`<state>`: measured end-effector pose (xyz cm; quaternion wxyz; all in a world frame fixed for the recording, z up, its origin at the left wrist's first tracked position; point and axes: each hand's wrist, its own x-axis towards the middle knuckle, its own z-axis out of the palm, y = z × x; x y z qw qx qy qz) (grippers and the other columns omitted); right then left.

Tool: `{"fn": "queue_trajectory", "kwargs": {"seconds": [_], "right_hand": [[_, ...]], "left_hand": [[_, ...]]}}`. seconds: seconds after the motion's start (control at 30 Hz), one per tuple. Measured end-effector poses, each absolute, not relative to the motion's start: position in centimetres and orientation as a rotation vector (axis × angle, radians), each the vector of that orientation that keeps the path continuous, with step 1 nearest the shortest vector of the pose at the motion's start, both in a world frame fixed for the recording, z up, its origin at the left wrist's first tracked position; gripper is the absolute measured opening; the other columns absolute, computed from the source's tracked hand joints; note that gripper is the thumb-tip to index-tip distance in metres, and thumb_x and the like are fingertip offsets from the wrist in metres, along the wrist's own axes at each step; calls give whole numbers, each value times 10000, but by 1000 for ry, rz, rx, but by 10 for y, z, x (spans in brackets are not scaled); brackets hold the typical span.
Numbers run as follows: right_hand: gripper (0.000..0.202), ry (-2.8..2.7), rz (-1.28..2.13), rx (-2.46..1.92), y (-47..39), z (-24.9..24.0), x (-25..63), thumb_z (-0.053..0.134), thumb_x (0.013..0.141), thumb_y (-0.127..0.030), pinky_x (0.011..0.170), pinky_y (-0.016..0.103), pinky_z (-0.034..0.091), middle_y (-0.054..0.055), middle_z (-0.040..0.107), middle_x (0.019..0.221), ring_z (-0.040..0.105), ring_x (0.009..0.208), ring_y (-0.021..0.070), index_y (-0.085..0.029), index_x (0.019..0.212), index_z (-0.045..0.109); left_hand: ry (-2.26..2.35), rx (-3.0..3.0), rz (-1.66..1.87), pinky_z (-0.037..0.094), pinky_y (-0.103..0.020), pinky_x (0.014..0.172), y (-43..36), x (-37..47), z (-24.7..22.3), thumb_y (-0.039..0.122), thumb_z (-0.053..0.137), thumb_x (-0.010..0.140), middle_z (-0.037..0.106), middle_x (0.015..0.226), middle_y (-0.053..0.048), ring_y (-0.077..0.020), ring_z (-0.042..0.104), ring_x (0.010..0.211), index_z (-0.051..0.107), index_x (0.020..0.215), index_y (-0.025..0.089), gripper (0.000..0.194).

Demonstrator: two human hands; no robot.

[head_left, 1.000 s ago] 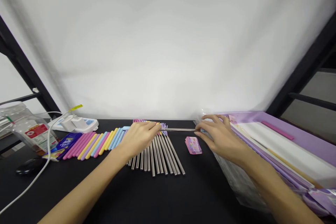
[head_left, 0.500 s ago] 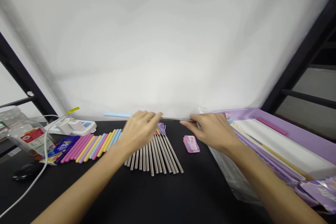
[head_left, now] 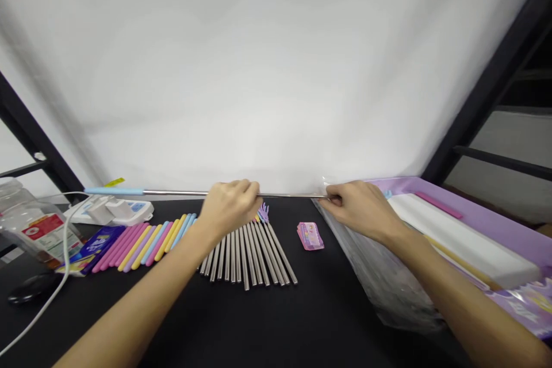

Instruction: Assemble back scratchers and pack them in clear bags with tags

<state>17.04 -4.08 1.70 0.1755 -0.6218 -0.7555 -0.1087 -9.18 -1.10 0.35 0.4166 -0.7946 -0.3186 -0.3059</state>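
Note:
A telescopic back scratcher (head_left: 172, 192) stretches sideways across the back of the black table, its light blue handle at the left and a thin steel rod running right. My left hand (head_left: 230, 207) is closed around the middle of the rod. At the rod's right end my right hand (head_left: 360, 207) is closed, its fingers hiding the tip. Below my left hand, several steel tubes (head_left: 245, 256) lie in a fan, with small claw-shaped heads (head_left: 263, 211) in purple and other colours at their far ends. Pink printed cards (head_left: 310, 236) lie to the right of them.
Coloured handles (head_left: 149, 241) lie in a row at left, beside a purple packet (head_left: 99, 244), a black mouse (head_left: 35, 288), a clear jar (head_left: 38, 230) and a white power strip (head_left: 138, 213) with a cable. Clear plastic bags (head_left: 379, 276) and a lilac box (head_left: 483, 221) are at right.
The back scratcher now reaches much farther left, with a longer rod showing between its handle and my right hand. My hands have drawn slightly farther apart. The view has shifted a little.

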Motion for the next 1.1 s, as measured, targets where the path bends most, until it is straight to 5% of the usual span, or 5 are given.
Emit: {"fn": "queue_trajectory", "kwargs": {"seconds": [0.47, 0.77, 1.1], "right_hand": [[367, -1998, -211, -1940, -49, 8, 166, 471, 802, -409, 518, 290, 192, 12, 441, 475, 378, 487, 141, -205, 508, 392], [253, -2104, -380, -1845, -32, 29, 159, 507, 754, -362, 526, 290, 197, 24, 521, 546, 431, 533, 152, -208, 557, 466], [278, -2146, -418, -1906, -19, 40, 143, 521, 718, -365, 527, 294, 193, 18, 475, 523, 420, 519, 152, -207, 515, 417]], "left_hand": [[-912, -1916, -853, 230, -281, 486, -14, -83, 1, 195, 556, 789, 577, 565, 17, -142, 561, 540, 597, 672, 191, 124], [-873, -2069, -725, 324, -303, 563, -10, -69, -2, 162, 505, 844, 609, 639, -17, -155, 579, 612, 601, 707, 172, 167], [-1200, -2056, -745, 199, -303, 497, -3, -83, -8, 260, 526, 826, 636, 609, -26, -180, 607, 558, 621, 684, 170, 193]]}}
